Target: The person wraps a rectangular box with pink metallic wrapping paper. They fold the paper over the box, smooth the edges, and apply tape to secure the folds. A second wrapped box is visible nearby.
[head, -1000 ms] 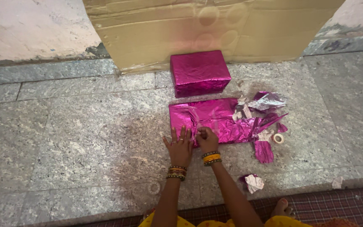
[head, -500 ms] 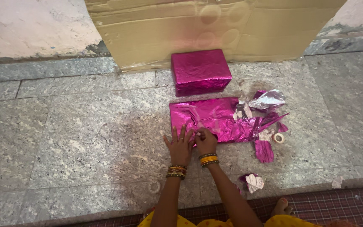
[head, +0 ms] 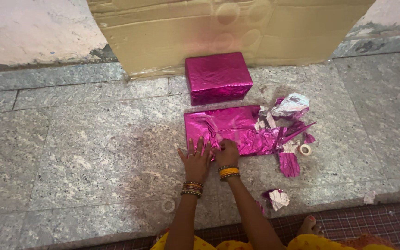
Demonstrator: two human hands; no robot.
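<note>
A box partly covered in shiny magenta foil paper (head: 230, 127) lies on the grey stone floor (head: 93, 148). My left hand (head: 196, 159) presses flat on the foil's near edge, fingers spread. Beside it, my right hand (head: 228, 154) is curled, with its fingertips pinched on the same edge of the foil. Both wrists carry bangles. A second box, fully wrapped in magenta foil (head: 218, 76), stands further back against a cardboard sheet.
A large cardboard sheet (head: 228, 30) leans on the wall. Torn foil scraps (head: 292, 134) and a small tape roll (head: 305, 149) lie right of the box. A crumpled scrap (head: 278, 199), a clear tape ring (head: 168, 205) and my bare toes (head: 310, 224) on a checked mat are near.
The view has shifted slightly. My right hand has closed a little tighter on the foil edge; my left hand stays flat in place.
</note>
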